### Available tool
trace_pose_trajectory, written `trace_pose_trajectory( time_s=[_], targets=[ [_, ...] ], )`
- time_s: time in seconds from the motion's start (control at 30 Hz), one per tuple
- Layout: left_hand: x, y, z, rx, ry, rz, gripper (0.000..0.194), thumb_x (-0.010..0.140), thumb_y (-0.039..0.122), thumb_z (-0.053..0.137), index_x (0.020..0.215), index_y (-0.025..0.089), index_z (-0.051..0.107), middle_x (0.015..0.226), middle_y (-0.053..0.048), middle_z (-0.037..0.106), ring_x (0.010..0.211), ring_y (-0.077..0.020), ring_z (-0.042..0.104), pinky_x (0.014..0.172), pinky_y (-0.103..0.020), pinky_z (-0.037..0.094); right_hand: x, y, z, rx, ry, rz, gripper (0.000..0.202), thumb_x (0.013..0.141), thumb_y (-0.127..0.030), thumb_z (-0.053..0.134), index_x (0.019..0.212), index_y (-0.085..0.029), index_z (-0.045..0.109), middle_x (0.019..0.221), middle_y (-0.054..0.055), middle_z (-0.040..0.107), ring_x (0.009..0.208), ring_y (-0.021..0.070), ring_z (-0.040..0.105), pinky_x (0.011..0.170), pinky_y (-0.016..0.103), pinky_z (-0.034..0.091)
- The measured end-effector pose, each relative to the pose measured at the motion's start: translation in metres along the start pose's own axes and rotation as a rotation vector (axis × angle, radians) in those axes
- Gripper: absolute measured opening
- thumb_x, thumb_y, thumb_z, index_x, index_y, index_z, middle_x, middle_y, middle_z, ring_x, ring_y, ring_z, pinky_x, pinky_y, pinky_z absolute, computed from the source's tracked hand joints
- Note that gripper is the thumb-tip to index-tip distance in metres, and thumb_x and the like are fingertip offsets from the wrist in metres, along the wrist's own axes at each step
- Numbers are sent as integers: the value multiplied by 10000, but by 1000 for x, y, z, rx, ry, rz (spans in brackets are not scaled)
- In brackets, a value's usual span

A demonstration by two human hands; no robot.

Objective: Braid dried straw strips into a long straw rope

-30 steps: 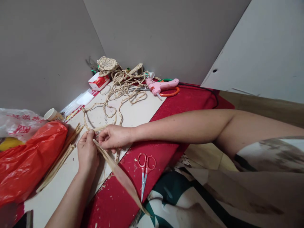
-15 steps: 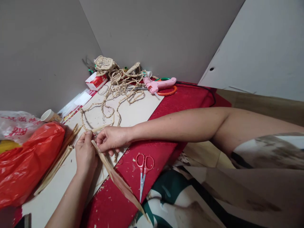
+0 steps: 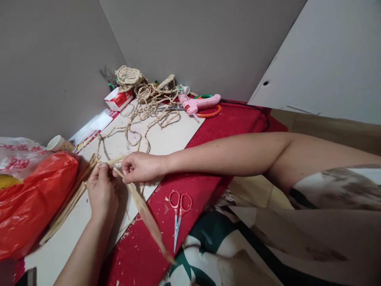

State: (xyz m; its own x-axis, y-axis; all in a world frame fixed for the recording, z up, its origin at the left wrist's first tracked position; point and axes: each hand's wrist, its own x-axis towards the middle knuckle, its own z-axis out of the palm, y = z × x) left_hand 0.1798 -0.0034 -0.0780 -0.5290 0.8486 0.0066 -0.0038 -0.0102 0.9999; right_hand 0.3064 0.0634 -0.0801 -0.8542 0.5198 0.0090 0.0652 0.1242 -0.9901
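Note:
My left hand (image 3: 102, 188) pinches the end of a braided straw cord (image 3: 99, 147) over the white board. Just right of it, my right hand (image 3: 138, 167) is closed on a dry husk strip (image 3: 145, 214), which slants down across the red cloth toward my lap. The upper end of the strip reaches toward my left fingertips. The cord runs away from my left hand into a loose tangle (image 3: 149, 101) at the back. Red-handled scissors (image 3: 179, 210) lie slightly apart on the red cloth.
A pink glue gun (image 3: 199, 104) and orange-handled scissors (image 3: 210, 112) lie behind. At the left are a red plastic bag (image 3: 38, 202), a paper cup (image 3: 61, 143), a bundle of husk strips (image 3: 67, 208) and a red-white box (image 3: 119, 99). Grey panels (image 3: 190, 43) stand behind.
My left hand has shifted slightly left, and my right hand has moved up a little, widening the gap between them. The strip's lower end has swung left and up.

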Motion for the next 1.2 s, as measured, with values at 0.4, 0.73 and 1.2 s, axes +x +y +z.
trace_pose_trajectory(
  time_s=[0.4, 0.73, 1.2],
  targets=[
    [1, -10, -4, 338, 116, 215, 300, 786, 423, 564, 635, 169, 515, 529, 57, 460, 461, -77, 418, 437, -187, 321, -5, -5, 12, 66, -158, 0, 130, 764, -105, 508, 670, -155, 435, 394, -69, 491, 382, 98, 541, 376, 168, 430],
    [0, -2, -2, 207, 115, 94, 239, 766, 399, 601, 657, 196, 537, 494, 56, 444, 395, -78, 370, 392, -203, 285, -1, -5, 2, 405, -195, 82, 91, 680, -94, 524, 652, -134, 447, 490, -47, 555, 420, 83, 583, 318, 113, 370],
    [5, -10, -10, 154, 38, 124, 235, 760, 436, 627, 695, 218, 570, 543, 48, 497, 430, -88, 431, 408, -221, 306, 1, -1, 0, 338, -44, 47, 157, 711, -111, 555, 619, -140, 431, 470, -61, 491, 403, 82, 553, 293, 123, 349]
  ],
)
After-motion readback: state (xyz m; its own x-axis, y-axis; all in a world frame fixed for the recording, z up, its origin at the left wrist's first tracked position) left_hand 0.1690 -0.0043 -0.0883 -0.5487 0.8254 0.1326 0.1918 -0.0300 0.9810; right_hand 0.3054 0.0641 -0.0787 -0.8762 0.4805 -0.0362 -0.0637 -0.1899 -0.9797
